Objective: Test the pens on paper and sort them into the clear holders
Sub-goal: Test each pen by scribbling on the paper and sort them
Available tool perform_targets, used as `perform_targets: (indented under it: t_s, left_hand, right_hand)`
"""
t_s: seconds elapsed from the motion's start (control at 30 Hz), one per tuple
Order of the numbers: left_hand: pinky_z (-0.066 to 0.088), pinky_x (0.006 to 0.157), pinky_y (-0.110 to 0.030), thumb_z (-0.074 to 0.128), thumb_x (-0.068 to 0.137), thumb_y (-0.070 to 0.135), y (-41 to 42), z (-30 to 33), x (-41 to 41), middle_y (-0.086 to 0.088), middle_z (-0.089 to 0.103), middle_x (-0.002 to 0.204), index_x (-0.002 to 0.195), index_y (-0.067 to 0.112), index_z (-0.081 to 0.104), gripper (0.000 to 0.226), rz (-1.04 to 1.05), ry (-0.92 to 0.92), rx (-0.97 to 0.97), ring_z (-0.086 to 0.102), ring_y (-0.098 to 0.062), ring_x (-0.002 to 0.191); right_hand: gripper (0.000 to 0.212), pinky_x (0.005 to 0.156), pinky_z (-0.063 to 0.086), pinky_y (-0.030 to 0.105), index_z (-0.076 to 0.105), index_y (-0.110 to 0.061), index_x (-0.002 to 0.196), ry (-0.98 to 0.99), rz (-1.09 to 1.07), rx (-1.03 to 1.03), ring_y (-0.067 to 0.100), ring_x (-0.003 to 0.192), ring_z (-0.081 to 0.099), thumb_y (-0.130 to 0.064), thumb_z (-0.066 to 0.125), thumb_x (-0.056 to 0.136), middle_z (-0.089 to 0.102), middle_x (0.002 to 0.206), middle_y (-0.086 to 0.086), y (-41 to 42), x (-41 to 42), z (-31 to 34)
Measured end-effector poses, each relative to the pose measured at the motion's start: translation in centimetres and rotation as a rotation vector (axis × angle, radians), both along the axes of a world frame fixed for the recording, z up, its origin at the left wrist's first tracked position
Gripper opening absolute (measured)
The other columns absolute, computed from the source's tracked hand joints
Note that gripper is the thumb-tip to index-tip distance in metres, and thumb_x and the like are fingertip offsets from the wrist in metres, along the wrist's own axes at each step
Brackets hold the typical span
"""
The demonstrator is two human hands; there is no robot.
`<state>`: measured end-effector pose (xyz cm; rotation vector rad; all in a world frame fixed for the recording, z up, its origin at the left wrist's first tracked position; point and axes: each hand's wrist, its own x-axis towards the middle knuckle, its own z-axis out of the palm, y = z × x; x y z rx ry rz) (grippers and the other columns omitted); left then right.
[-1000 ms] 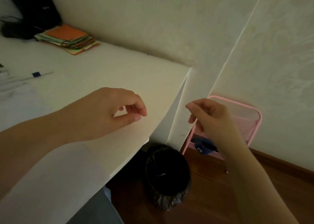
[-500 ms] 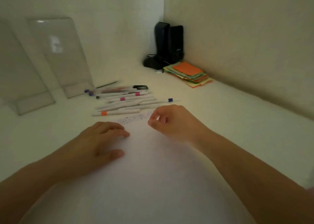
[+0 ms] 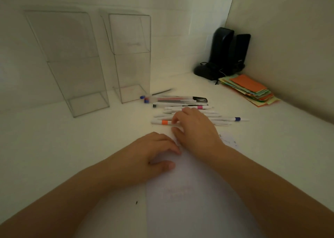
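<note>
White pens [image 3: 189, 114] are lined up in a loose row on the white tabletop [image 3: 90, 147], just past the sheet of paper [image 3: 180, 201], and both clear holders [image 3: 94, 64] standing behind them to the left look empty so far, so I'd say the sorting has barely started. Right hand [image 3: 196, 127] is over the near end of the row, fingers curled down onto the barrels beside the pen with the orange band [image 3: 164, 122], thumb underneath near the paper's top edge; honestly can't tell if it's actually pinching one yet or just touching. Left hand [image 3: 150, 152] lies relaxed with fingers flat on the paper, holding nothing, just pinning the sheet. Tip for this bit: take only the nearest pen, roll it away from its neighbours before lifting, since those slim round barrels look smooth and will roll or scatter easily. Keep the left hand pressing so the thin sheet doesn't slide while scribbling. The holders are tall, boxy, hard transparent plastic, so drop pens in gently. Off in the right corner there's a stack of coloured paper slips [image 3: 251, 89] and some dark glossy speakers [image 3: 224, 55].
</note>
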<state>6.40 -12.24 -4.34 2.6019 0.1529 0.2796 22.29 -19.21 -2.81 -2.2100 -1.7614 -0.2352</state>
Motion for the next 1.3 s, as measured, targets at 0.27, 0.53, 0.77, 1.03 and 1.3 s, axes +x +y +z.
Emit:
perform_targets:
  t_s: [0.27, 0.53, 0.77, 1.03, 1.3]
  left_hand:
    - [0.039, 0.096, -0.031, 0.042, 0.076, 0.055, 0.5, -1.0, 0.3, 0.018, 0.052, 0.115, 0.108, 0.038, 0.056, 0.039, 0.042, -0.066, 0.011, 0.041, 0.002, 0.107]
    - [0.034, 0.098, -0.021, 0.048, 0.071, 0.056, 0.5, -1.1, 0.3, 0.021, 0.053, 0.111, 0.108, 0.036, 0.058, 0.043, 0.065, -0.081, -0.064, 0.043, 0.003, 0.106]
    - [0.041, 0.079, -0.008, 0.066, 0.076, 0.042, -0.3, 0.4, -0.2, 0.024, 0.049, 0.103, 0.096, 0.043, 0.038, 0.035, 0.301, -0.244, -0.28, 0.048, 0.007, 0.096]
    - [0.037, 0.087, -0.005, 0.066, 0.061, 0.058, -0.5, 1.1, -0.5, 0.024, 0.057, 0.105, 0.106, 0.041, 0.052, 0.049, 0.047, -0.267, -0.151, 0.053, 0.006, 0.098]
    - [0.04, 0.078, -0.006, 0.062, 0.064, 0.058, -0.7, 1.3, -0.3, 0.017, 0.059, 0.099, 0.1, 0.041, 0.052, 0.041, 0.088, -0.273, -0.142, 0.055, 0.007, 0.09]
  right_hand:
    - [0.027, 0.091, 0.035, 0.028, 0.057, -0.019, 0.118, 0.061, -0.121, -0.163, 0.019, 0.108, 0.045, -0.015, 0.044, 0.094, 0.054, 0.117, 0.002, -1.0, 4.1, 0.4]
    - [0.019, 0.082, 0.031, 0.02, 0.059, -0.016, 0.107, 0.095, -0.049, -0.162, 0.016, 0.103, 0.045, -0.018, 0.058, 0.088, 0.052, 0.109, 0.001, -0.9, 3.7, 0.8]
    - [0.012, 0.072, 0.053, 0.018, 0.061, -0.021, 0.094, 1.072, 0.127, 0.474, 0.007, 0.075, 0.065, -0.014, 0.052, 0.091, 0.067, 0.076, -0.006, -2.4, -1.9, 5.5]
    - [0.023, 0.068, 0.058, 0.032, 0.063, -0.008, 0.099, 1.728, 0.066, 0.315, 0.013, 0.065, 0.066, -0.021, 0.05, 0.086, 0.066, 0.073, 0.005, -1.7, -2.4, 1.5]
    - [0.033, 0.068, 0.057, 0.032, 0.052, -0.015, 0.122, 1.758, 0.101, 0.348, 0.019, 0.076, 0.067, -0.017, 0.05, 0.088, 0.069, 0.076, 0.006, -1.6, -2.5, 0.1]
